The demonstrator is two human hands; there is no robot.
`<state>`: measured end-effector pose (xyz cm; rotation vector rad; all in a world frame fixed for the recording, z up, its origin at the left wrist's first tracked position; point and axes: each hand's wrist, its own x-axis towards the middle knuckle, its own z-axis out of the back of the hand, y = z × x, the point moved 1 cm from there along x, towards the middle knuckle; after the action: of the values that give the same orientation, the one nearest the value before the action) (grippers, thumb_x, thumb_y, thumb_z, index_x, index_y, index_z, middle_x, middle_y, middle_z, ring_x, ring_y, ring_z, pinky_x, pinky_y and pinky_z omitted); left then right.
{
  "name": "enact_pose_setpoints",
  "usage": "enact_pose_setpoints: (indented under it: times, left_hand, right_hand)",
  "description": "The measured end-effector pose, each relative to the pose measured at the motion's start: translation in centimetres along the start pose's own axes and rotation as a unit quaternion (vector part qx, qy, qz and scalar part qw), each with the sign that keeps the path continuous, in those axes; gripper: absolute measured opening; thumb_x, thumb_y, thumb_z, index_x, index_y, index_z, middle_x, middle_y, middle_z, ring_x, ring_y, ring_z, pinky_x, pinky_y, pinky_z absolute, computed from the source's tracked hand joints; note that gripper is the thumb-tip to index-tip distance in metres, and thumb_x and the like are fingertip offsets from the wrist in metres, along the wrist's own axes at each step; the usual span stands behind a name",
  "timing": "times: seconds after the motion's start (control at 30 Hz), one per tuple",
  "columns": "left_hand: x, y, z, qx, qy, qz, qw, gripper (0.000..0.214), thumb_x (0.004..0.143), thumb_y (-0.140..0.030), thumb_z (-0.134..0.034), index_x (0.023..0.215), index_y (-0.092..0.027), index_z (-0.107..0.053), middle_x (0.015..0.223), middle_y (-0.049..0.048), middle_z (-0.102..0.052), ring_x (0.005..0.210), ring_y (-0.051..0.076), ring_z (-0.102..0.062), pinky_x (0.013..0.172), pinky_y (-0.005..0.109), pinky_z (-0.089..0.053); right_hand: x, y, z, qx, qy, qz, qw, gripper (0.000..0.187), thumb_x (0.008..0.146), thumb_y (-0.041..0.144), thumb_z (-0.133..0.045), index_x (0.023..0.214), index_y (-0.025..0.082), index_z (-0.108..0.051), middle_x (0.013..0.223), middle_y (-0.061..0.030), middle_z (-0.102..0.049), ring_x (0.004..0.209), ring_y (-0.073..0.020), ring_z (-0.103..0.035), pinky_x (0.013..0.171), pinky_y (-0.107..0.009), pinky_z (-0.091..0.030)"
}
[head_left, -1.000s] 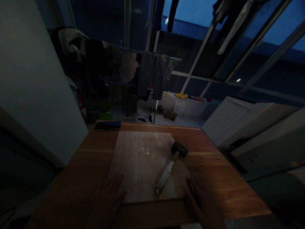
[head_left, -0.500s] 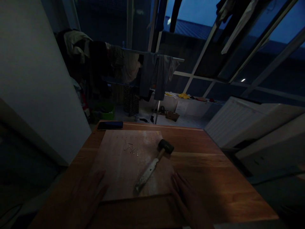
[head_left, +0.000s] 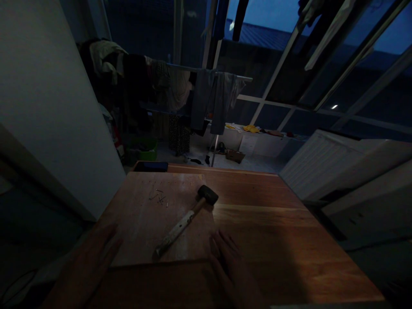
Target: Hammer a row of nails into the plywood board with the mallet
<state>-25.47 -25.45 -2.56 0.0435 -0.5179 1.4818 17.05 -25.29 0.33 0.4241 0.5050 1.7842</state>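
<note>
A thin square wooden board (head_left: 138,219) lies flat on the table. On it rests a mallet (head_left: 207,195) with a black head and a worn, white-patched handle pointing toward me. Several small nails (head_left: 161,198) are scattered on the board's far left part. My left hand (head_left: 93,257) is at the board's left edge, thumb and fingers stretched out and apart. Against the right edge, near the front corner, is my right hand (head_left: 227,257), its fingers extended. Neither hand is wrapped round anything. Dim light blurs the exact finger contact.
A dark phone (head_left: 151,166) lies at the table's far left corner, partly covered by the board's far edge. The wooden table (head_left: 273,231) stretches to the right. Beyond it stand a clothes rack (head_left: 209,73) with laundry, a green basket (head_left: 148,148) and a white cabinet (head_left: 331,159).
The board has slid left across the table, carrying the mallet and nails. Both my hands have shifted left along with it. The board now reaches the phone's near side.
</note>
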Motion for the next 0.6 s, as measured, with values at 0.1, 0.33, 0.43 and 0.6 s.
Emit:
enact_pose_setpoints:
  times: [0.1, 0.33, 0.43, 0.6]
  left_hand:
    - [0.0, 0.6, 0.3, 0.018, 0.017, 0.023, 0.999, 0.048, 0.096, -0.049, -0.038, 0.125, -0.023, -0.066, 0.128, 0.0086, -0.073, 0.114, 0.029, -0.070, 0.097, 0.041, -0.059]
    - [0.7, -0.5, 1.0, 0.037, -0.011, 0.023, 0.999, 0.047, 0.095, -0.051, -0.039, 0.119, -0.024, -0.069, 0.113, 0.0084, -0.078, 0.105, 0.027, -0.072, 0.091, 0.037, -0.059]
    - [0.9, -1.2, 1.4, 0.039, -0.020, 0.019, 0.999, 0.047, 0.094, -0.050, -0.041, 0.121, -0.024, -0.069, 0.109, 0.0082, -0.078, 0.104, 0.028, -0.072, 0.090, 0.037, -0.059]
    - [0.4, -2.7, 1.4, 0.031, -0.015, -0.008, 0.999, 0.043, 0.095, -0.047, -0.040, 0.118, -0.029, -0.071, 0.106, 0.0054, -0.078, 0.107, 0.027, -0.071, 0.092, 0.038, -0.059]
  right_hand:
    - [0.3, 0.7, -0.2, -0.015, 0.005, 0.021, 1.000, 0.054, 0.102, 0.041, -0.053, 0.153, 0.022, -0.051, 0.159, -0.0080, -0.046, 0.149, -0.0339, -0.040, 0.118, -0.058, -0.043]
    - [1.1, 0.9, -0.5, -0.052, 0.010, 0.058, 0.997, 0.044, 0.103, 0.034, -0.052, 0.142, 0.019, -0.063, 0.150, -0.0097, -0.057, 0.144, -0.0339, -0.048, 0.119, -0.059, -0.042]
    - [1.2, 0.6, -0.4, -0.065, 0.009, 0.073, 0.995, 0.040, 0.102, 0.029, -0.053, 0.140, 0.022, -0.066, 0.147, -0.0078, -0.061, 0.141, -0.0323, -0.052, 0.119, -0.059, -0.041]
    - [0.5, -1.3, -0.2, -0.083, -0.024, 0.068, 0.994, 0.038, 0.101, 0.030, -0.055, 0.136, 0.027, -0.069, 0.144, -0.0058, -0.063, 0.138, -0.0323, -0.056, 0.117, -0.057, -0.044]
